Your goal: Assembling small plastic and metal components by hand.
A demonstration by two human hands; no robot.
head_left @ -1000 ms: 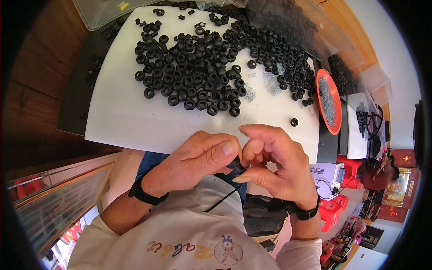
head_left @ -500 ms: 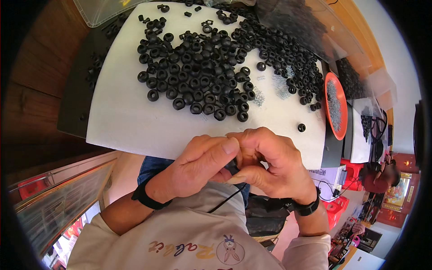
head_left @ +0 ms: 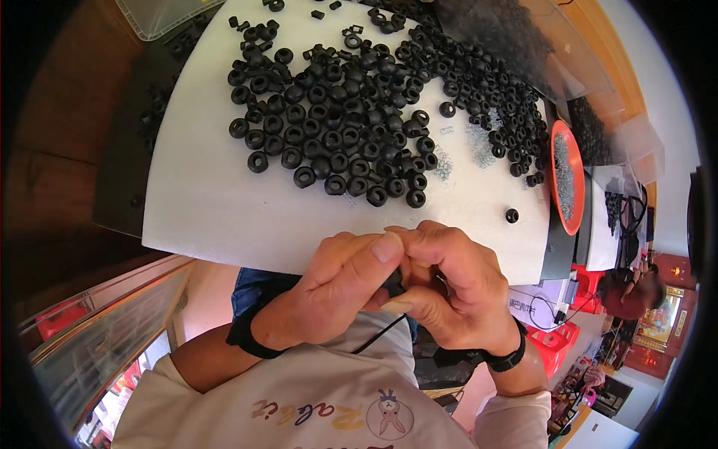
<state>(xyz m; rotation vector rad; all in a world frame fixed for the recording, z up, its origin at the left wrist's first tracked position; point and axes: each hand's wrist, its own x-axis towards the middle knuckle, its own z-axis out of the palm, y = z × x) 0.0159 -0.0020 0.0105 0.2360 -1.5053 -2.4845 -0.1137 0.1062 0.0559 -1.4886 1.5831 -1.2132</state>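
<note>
My left hand (head_left: 345, 283) and my right hand (head_left: 460, 288) meet at the near edge of a white board. Between their fingers is a small black part (head_left: 392, 283), mostly hidden, so its kind does not show clearly. Both thumbs press close to it, and the fingertips of the two hands touch. Beyond my hands lies a large heap of black, round plastic pieces with holes (head_left: 329, 127). One such black piece (head_left: 511, 215) sits apart, to the right of my hands. Small silvery springs (head_left: 443, 163) lie beside the heap.
The white board (head_left: 217, 213) spans the work area. At its right stands an orange-red bowl (head_left: 578, 206) of small metal pieces. A transparent bin (head_left: 591, 67) stands at the far right, another clear tray (head_left: 149, 22) at the far left. A person (head_left: 632, 292) is in the right background.
My hands stay together around the black part, with only slight finger movement. The board and its pieces have shifted a little in view.
</note>
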